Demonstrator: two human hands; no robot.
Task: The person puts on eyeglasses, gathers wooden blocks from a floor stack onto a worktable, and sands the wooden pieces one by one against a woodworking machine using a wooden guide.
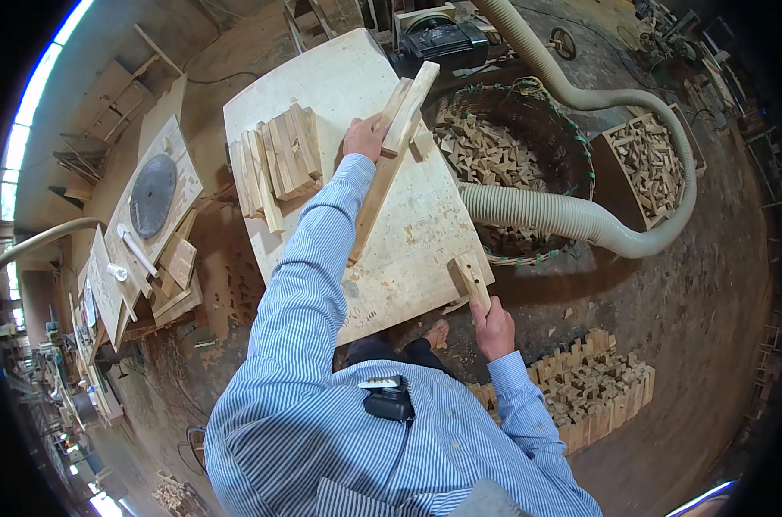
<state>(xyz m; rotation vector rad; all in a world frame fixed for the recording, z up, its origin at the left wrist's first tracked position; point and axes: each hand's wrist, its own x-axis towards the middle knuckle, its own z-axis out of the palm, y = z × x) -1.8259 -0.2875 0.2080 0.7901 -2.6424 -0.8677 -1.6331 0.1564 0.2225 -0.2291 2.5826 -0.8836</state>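
Note:
My left hand (pixel 364 138) reaches over the pale work board (pixel 425 220) and closes against a short wooden piece (pixel 397 102), its fingertips partly hidden. Beside that piece, a longer wooden bar (pixel 414 105) runs at a slant. A wooden strip (pixel 372 215) extends from there toward me along the board. At the board's near right corner, my right hand (pixel 494 329) grips the end of a wooden block (pixel 471 277) with dark holes in it. Left of my left hand, several wooden pieces (pixel 281 151) lie side by side in a row.
Right of the board stands a round basket (pixel 572 129) of wood offcuts, crossed by a ribbed hose (pixel 542 209). A motor (pixel 443 45) sits beyond the board. More offcuts fill a box (pixel 700 164). Wooden pieces are stacked on the floor (pixel 602 388). A circular saw blade (pixel 153 196) lies at left.

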